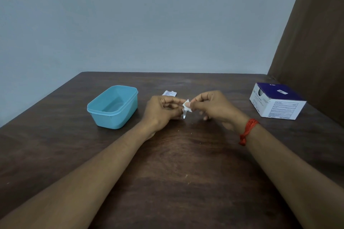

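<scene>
Small white packet point(187, 105) pinched by left hand point(158, 111) and right hand point(214, 108), lidless blue tub point(115, 121) nearby, floor bare

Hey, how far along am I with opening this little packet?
Done: one flat white paper wrapper already lies on the dark wooden table. In hand: the left hand and right hand pinch a small white-and-clear packet, its paper flap partly peeled. Left: finishing the peel; the light blue plastic tub looks empty.
</scene>
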A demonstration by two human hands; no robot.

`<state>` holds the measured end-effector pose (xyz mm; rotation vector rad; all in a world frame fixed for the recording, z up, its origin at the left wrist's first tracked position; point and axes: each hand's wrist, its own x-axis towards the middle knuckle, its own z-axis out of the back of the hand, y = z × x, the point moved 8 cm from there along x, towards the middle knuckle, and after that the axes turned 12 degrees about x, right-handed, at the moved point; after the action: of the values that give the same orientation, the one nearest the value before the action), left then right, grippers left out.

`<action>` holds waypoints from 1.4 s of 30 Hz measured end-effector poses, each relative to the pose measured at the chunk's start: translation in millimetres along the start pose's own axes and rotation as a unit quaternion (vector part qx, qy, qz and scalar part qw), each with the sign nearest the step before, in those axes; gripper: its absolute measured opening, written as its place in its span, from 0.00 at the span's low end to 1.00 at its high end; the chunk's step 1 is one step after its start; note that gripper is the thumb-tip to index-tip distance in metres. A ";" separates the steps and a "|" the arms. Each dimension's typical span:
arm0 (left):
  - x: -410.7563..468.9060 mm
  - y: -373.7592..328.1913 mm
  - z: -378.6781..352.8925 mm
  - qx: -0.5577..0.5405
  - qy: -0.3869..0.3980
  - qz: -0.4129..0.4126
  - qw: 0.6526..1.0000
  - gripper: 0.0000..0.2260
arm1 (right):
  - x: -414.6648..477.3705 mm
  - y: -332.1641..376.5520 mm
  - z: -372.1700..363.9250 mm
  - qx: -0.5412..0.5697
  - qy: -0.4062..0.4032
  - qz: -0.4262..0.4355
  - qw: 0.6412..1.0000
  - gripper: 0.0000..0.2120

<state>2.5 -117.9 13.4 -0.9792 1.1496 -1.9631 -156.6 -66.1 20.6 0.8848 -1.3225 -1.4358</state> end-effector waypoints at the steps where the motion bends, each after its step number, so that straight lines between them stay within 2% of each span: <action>1: 0.4 -0.5 0.9 0.004 -0.003 -0.006 1.000 0.14 | 0.2 -0.9 -0.2 0.014 -0.002 0.000 1.000 0.07; 11: 3.0 -2.5 4.2 0.059 -0.030 -0.048 0.997 0.19 | 1.8 -1.4 0.7 0.075 -0.040 0.054 0.995 0.09; 15: 2.4 -3.1 7.1 0.067 -0.048 -0.034 0.996 0.21 | 1.1 8.6 -0.7 0.016 -0.044 0.123 0.991 0.06; 19: 0.4 -2.7 7.8 0.034 -0.055 -0.013 0.998 0.15 | -2.4 22.0 -2.7 -0.056 -0.042 0.190 0.979 0.02; 21: -0.6 -1.3 9.3 0.018 -0.067 -0.001 0.998 0.12 | -5.1 26.3 -1.4 -0.092 -0.052 0.211 0.972 0.04; 29: -1.9 -2.4 9.8 0.016 -0.057 0.017 0.998 0.09 | -6.7 31.2 -5.3 -0.179 -0.034 0.229 0.956 0.09; 34: -2.0 -3.1 11.4 0.050 -0.060 0.006 0.997 0.10 | -2.8 25.4 -2.8 -0.140 -0.025 0.182 0.973 0.04; 38: -7.4 -20.6 8.3 0.192 -0.073 -0.096 0.974 0.07 | -1.0 7.3 0.8 -0.062 -0.006 0.089 0.994 0.05; 42: -12.9 -30.8 3.3 0.236 -0.079 -0.160 0.955 0.06 | -2.5 -6.8 1.5 0.019 0.013 0.007 1.000 0.06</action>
<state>6.8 -96.3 38.7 -1.0787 0.4120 -2.2175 -158.6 -63.6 13.9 0.9146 -1.3375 -1.3875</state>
